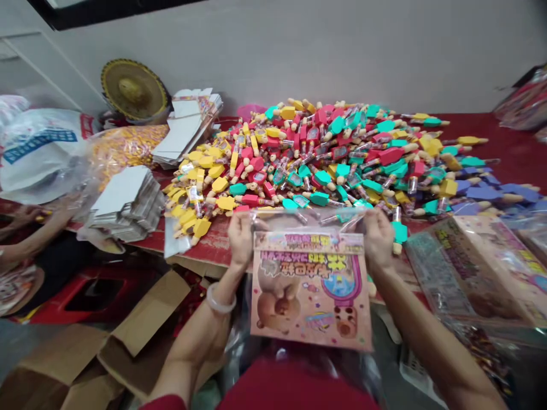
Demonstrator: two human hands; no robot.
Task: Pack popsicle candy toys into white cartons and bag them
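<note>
A clear plastic bag (307, 219) with a pink printed card (310, 296) inside is stretched between my two hands at the table's front edge. My left hand (240, 240) is closed on the bag's left upper corner. On the opposite corner my right hand (379, 239) has its fingers closed too. The card shows a cartoon bear and appears upside down. Just beyond the bag lies a large pile of small toys (299, 159) in yellow, red, green and purple, with round beige ends.
Folded white cards (126, 199) stand in stacks on the left, near a bag of yellow pieces (128, 148). Another person's arms (38, 233) reach in at far left. More printed bags (470, 267) lie at right. Cardboard boxes (64, 353) sit below left.
</note>
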